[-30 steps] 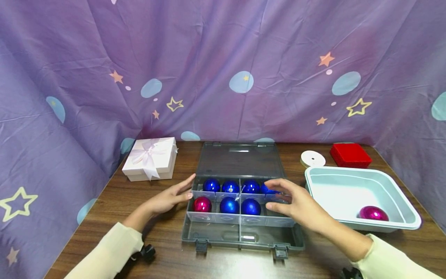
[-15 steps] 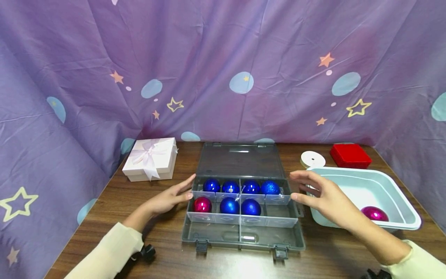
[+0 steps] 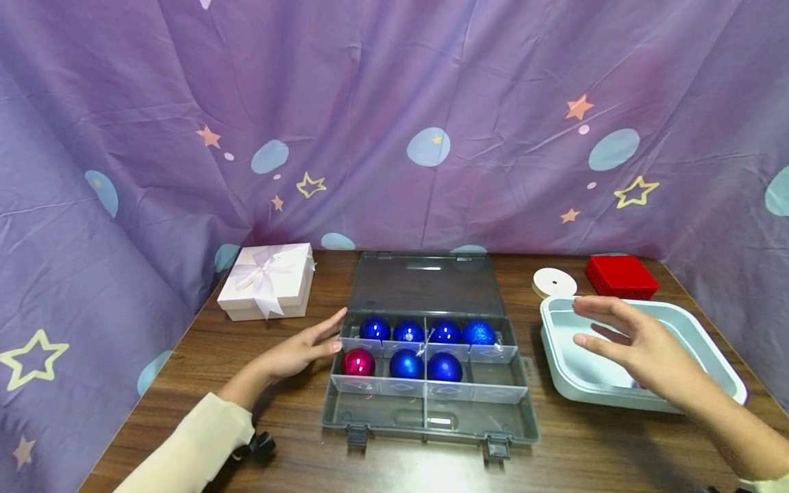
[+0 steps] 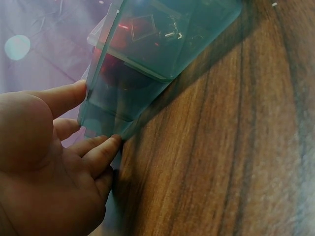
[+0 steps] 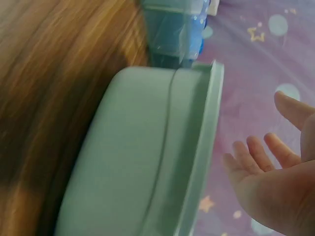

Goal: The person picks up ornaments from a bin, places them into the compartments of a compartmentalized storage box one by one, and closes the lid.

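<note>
A grey see-through divided case [image 3: 481, 412] lies with its lid folded back. Several shiny blue baubles [image 3: 406, 364] sit in its back and middle compartments, and one magenta bauble [image 3: 358, 362] is in the left middle compartment. My left hand [image 3: 298, 352] touches the case's left side with its fingertips, also seen in the left wrist view. Above the left part of a pale blue tub [image 3: 557, 366] hovers my right hand [image 3: 647, 352], fingers spread and holding nothing. A magenta bauble in the tub is almost wholly hidden behind this hand.
A white gift box with a ribbon bow [image 3: 268, 281] stands at the back left. Behind the tub are a white ribbon spool [image 3: 554, 282] and a red box [image 3: 621, 276]. A purple patterned cloth [image 3: 394, 137] hangs behind the wooden table [image 3: 296, 438].
My right hand has left the glittery blue bauble in the case's back right compartment and moved right, over the tub. My left hand has stayed at the case's side.
</note>
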`<state>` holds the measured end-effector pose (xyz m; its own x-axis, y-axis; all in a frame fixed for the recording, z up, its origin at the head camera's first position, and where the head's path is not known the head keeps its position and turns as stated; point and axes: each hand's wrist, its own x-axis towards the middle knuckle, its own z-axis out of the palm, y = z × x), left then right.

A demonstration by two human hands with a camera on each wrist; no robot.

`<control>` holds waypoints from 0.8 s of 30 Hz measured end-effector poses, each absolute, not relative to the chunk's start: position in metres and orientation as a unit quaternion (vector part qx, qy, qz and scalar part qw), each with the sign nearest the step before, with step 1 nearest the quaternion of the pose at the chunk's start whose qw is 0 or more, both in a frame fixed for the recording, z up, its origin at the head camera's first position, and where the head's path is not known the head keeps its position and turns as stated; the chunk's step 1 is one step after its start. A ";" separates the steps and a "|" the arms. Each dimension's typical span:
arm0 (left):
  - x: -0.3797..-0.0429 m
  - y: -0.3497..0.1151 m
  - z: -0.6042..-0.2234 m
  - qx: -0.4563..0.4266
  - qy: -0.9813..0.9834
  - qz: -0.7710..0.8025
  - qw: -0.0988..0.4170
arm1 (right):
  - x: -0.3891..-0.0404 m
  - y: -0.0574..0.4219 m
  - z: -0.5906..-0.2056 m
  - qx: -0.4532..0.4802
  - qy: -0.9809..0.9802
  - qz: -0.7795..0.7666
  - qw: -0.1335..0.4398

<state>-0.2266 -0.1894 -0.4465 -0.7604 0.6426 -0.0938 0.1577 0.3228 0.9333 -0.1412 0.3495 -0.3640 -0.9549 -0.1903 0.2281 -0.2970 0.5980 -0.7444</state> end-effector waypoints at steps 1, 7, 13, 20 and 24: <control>-0.226 -0.190 -0.446 0.256 0.779 0.522 0.232 | -0.141 0.354 -0.365 0.136 -0.893 0.426 0.061; -0.227 -0.189 -0.447 0.244 0.782 0.521 0.239 | -0.141 0.377 -0.375 0.132 -0.896 0.418 0.067; -0.226 -0.189 -0.447 0.246 0.779 0.526 0.238 | -0.142 0.400 -0.382 0.124 -0.902 0.410 0.061; -0.225 -0.189 -0.445 0.248 0.776 0.530 0.238 | -0.143 0.423 -0.389 0.111 -0.918 0.380 0.025; -0.225 -0.189 -0.445 0.250 0.776 0.529 0.236 | -0.144 0.436 -0.392 0.112 -0.926 0.360 -0.003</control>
